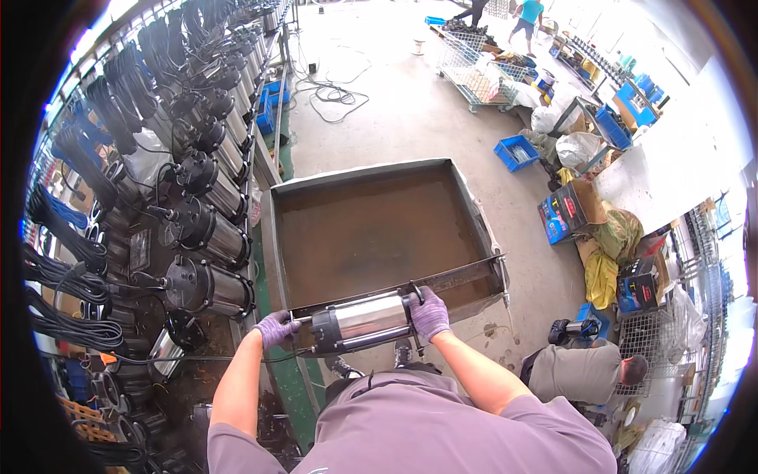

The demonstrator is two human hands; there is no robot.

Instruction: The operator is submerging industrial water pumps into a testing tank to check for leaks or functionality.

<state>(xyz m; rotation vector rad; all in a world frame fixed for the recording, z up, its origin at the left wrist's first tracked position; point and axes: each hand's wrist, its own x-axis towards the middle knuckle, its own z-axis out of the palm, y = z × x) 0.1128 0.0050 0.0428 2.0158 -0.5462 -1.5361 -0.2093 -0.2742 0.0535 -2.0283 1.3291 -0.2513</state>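
Observation:
A submersible pump with a shiny steel barrel and black ends lies on its side in front of me, along the near rim of a metal tank. My left hand, in a purple glove, closes round the short metal piece at the pump's left end. At the other end, my right hand, gloved alike, grips the black end beside a dark bar. A black cable runs off to the left from the pump. Brown water fills the tank's bottom part.
Rows of similar pumps with coiled black cables crowd the left side. On the right are a blue crate, printed cartons and a crouching person. A wire cart stands farther off.

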